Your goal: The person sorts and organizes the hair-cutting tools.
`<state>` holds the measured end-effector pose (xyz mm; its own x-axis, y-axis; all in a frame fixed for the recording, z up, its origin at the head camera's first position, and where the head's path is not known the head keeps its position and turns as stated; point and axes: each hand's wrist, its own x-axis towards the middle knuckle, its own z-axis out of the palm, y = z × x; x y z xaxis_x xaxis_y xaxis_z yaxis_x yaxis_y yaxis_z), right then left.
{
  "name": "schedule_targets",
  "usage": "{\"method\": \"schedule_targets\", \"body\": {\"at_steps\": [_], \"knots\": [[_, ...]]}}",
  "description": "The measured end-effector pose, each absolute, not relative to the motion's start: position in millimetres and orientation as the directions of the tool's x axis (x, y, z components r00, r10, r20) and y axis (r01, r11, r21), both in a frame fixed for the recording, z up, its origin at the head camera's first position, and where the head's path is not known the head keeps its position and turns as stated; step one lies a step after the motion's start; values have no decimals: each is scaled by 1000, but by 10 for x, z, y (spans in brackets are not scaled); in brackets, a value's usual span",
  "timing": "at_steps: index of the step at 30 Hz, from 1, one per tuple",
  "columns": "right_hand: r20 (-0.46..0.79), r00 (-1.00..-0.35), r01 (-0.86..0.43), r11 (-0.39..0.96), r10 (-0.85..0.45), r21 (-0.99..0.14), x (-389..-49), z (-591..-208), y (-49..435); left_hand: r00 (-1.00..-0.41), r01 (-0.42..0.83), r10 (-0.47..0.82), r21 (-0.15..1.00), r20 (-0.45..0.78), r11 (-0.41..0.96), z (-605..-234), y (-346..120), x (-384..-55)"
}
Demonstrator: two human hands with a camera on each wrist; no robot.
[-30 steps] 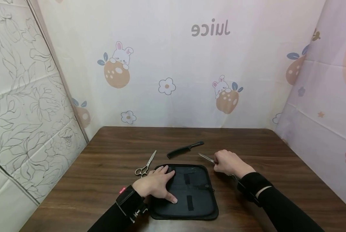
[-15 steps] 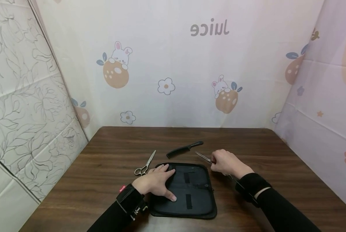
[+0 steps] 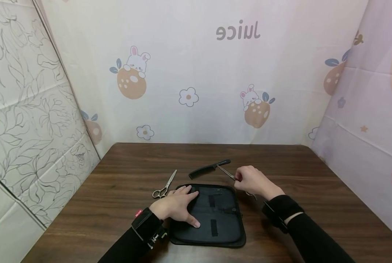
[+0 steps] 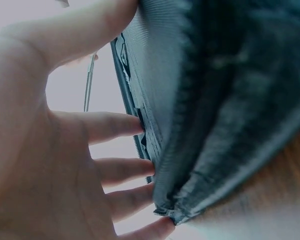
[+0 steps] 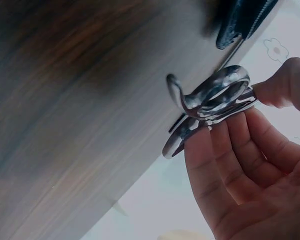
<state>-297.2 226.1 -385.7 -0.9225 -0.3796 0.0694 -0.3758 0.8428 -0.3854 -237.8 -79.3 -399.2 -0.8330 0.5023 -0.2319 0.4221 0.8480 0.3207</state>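
Note:
My left hand (image 3: 175,207) lies with spread, straight fingers on the left side of a black zip case (image 3: 228,233), which rests flat with elastic loops and a snap tab on its inner face. To the right of the case, my right hand (image 3: 256,182) pinches a pair of silver scissors (image 5: 222,95) between thumb and fingers. Their finger rings stick out toward the wrist. The blades point away to the left, and the tip overlaps the handle of a black comb (image 3: 202,171) in the head view. From the left wrist, the case's zipper edge (image 4: 175,125) shows against the fingertips.
A second pair of silver scissors (image 3: 164,187) lies on the table just left of the case, close to the left fingers. The brown wooden table (image 3: 281,157) ends at a printed curtain (image 3: 209,73) behind, with more curtain at both sides.
My right hand has moved left and slightly away from me with the scissors, bringing their tip to the comb's handle in view. The left hand stays on the case.

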Motion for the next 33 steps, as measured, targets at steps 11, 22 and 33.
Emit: {"method": "schedule_targets", "body": {"at_steps": [11,22,33], "knots": [[138,-903,-425,796,-407,-431,-2937,-3823,2191,-830,421,502,317,-244,850,-3970,-791,-2374],[185,-894,-446,769,-409,-457,-2887,-3821,2082,-828,420,503,321,-246,849,-3960,-792,-2358],[200,-884,-465,742,-423,-484,-2847,-3780,2029,-828,418,503,325,-248,848,-3978,-777,-2376]]}}
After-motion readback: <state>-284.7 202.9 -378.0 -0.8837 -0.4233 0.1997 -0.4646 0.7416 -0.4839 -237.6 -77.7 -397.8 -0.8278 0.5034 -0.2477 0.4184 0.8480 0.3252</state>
